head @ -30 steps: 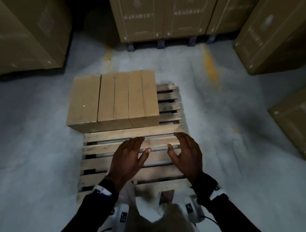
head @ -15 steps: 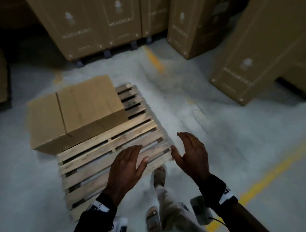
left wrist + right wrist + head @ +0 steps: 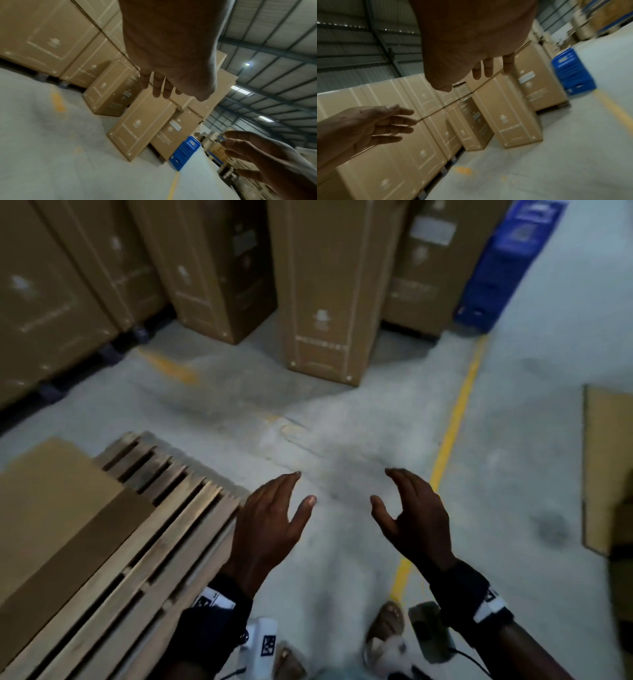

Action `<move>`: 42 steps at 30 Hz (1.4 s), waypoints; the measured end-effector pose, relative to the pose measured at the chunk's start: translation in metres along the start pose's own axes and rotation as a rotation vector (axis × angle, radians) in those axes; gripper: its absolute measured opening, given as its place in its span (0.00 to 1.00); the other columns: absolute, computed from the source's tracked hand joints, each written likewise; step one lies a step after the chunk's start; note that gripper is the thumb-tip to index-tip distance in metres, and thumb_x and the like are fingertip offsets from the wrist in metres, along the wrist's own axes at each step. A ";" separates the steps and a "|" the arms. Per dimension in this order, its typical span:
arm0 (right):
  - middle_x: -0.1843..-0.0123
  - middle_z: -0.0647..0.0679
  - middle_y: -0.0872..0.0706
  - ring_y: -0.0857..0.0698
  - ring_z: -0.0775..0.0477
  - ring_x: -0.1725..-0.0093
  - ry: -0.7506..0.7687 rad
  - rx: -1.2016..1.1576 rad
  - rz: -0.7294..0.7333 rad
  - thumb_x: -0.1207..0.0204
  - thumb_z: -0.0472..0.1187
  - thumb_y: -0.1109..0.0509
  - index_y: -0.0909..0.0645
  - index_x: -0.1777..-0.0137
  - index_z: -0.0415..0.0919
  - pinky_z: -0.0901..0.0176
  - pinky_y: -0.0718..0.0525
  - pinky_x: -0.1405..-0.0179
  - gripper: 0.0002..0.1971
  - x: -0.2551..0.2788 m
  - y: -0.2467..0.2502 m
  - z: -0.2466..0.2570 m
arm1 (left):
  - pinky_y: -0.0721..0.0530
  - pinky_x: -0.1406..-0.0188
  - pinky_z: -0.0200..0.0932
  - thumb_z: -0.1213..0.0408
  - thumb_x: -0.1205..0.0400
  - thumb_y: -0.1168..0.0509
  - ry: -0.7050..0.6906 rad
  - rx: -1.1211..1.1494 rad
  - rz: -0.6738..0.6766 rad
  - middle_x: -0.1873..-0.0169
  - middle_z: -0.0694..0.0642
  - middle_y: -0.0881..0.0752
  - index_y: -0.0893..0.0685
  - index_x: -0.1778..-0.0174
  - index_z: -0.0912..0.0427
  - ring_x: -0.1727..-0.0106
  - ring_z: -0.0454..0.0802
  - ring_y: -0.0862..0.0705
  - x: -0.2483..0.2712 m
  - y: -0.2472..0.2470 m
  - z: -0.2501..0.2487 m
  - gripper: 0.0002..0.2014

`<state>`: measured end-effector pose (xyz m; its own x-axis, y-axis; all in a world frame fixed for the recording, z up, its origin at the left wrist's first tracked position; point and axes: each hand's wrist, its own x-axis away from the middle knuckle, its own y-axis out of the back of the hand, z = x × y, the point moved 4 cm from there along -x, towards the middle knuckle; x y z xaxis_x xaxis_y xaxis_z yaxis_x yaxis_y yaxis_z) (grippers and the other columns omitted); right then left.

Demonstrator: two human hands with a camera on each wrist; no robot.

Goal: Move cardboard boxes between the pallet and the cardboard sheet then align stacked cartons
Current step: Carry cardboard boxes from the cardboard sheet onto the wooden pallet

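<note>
A wooden slatted pallet [image 3: 147,546] lies on the floor at lower left in the head view, with brown cardboard boxes [image 3: 51,501] stacked on its far left part. A flat cardboard sheet [image 3: 606,470] shows at the right edge. My left hand [image 3: 270,522] hovers over the pallet's right corner, fingers straight, holding nothing. About a hand's width to its right, my right hand [image 3: 411,515] floats over bare concrete, fingers relaxed and empty. The wrist views show the left hand [image 3: 168,56] and the right hand [image 3: 471,40] empty too, palms facing each other.
Tall cartons [image 3: 325,285] stand in a row along the far side, some on dark pallets. A blue crate stack [image 3: 507,261] is at far right. A yellow floor line [image 3: 452,433] runs between my hands and the sheet. My sandalled foot [image 3: 387,631] is below.
The view has swung right: the pallet and its boxes slid to the lower left and the cardboard sheet came into view. Both hands stayed empty and spread further apart.
</note>
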<state>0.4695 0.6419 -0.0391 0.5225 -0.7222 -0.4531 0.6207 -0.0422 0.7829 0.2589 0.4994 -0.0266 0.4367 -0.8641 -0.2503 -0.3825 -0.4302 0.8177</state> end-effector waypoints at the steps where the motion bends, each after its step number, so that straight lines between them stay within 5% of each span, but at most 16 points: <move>1: 0.36 0.44 0.12 0.17 0.44 0.34 -0.032 0.025 -0.025 0.24 0.51 0.25 0.17 0.31 0.38 0.54 0.20 0.44 0.25 0.001 0.018 -0.025 | 0.21 0.33 0.47 0.41 0.14 0.44 -0.030 0.003 0.017 0.33 0.53 0.14 0.18 0.27 0.56 0.32 0.52 0.17 -0.014 -0.016 -0.020 0.28; 11: 0.33 0.47 0.13 0.15 0.42 0.34 -0.360 0.143 -0.213 0.22 0.54 0.29 0.20 0.28 0.41 0.44 0.13 0.46 0.26 0.019 0.157 -0.249 | 0.22 0.36 0.41 0.42 0.15 0.41 -0.355 0.011 0.124 0.36 0.49 0.13 0.15 0.31 0.54 0.34 0.49 0.16 -0.125 -0.165 -0.236 0.25; 22: 0.34 0.47 0.13 0.14 0.41 0.36 -0.711 0.298 -0.447 0.24 0.49 0.24 0.20 0.29 0.41 0.45 0.14 0.46 0.25 0.038 0.267 -0.428 | 0.14 0.43 0.49 0.43 0.14 0.40 -0.710 0.138 0.300 0.38 0.51 0.12 0.15 0.33 0.56 0.37 0.53 0.14 -0.227 -0.321 -0.433 0.23; 33: 0.34 0.47 0.14 0.16 0.43 0.37 -0.980 0.418 -0.613 0.23 0.55 0.29 0.22 0.26 0.43 0.47 0.14 0.45 0.28 -0.042 0.357 -0.633 | 0.17 0.41 0.46 0.43 0.14 0.42 -0.995 0.266 0.415 0.38 0.51 0.12 0.15 0.32 0.57 0.37 0.50 0.15 -0.394 -0.490 -0.648 0.25; 42: 0.29 0.44 0.18 0.18 0.44 0.35 -1.124 0.428 -0.832 0.20 0.58 0.32 0.28 0.21 0.48 0.50 0.18 0.43 0.30 -0.088 0.444 -0.781 | 0.16 0.39 0.44 0.41 0.13 0.44 -1.207 0.317 0.531 0.37 0.51 0.12 0.16 0.30 0.56 0.36 0.48 0.15 -0.477 -0.611 -0.830 0.26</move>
<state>1.1552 1.2263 0.0153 -0.7390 -0.5258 -0.4211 0.1866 -0.7604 0.6221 0.9600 1.3914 0.0235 -0.7385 -0.5617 -0.3729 -0.5211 0.1245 0.8444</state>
